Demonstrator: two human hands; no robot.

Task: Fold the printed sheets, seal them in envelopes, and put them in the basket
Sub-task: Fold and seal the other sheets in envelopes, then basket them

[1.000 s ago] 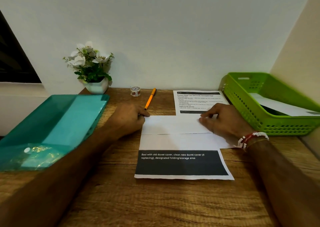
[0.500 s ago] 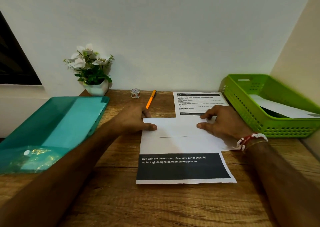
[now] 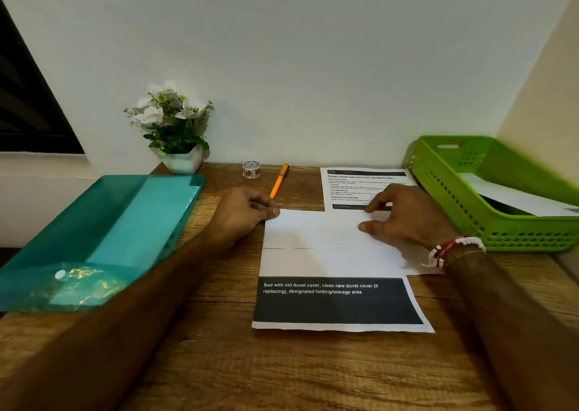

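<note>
A white printed sheet (image 3: 329, 260) lies in the middle of the wooden desk, its top part folded down towards me and a black text band at its near end. My left hand (image 3: 244, 214) pinches the fold's top left corner, thumb on the paper and fingers curled. On the right half of the folded flap, my right hand (image 3: 404, 216) presses down with thumb and fingertips. A second printed sheet (image 3: 354, 185) lies flat behind, partly under my right hand. The green basket (image 3: 501, 232) at the right holds a white envelope (image 3: 507, 197).
A teal plastic folder (image 3: 125, 222) lies at the left, over the desk edge. At the back stand a potted white flower (image 3: 178, 128), a small tape roll (image 3: 251, 169) and an orange pen (image 3: 279, 180). Walls close the back and right.
My left thumb has slid from the flap's left side up to its top left corner. My right hand stays pressed on the flap, almost still.
</note>
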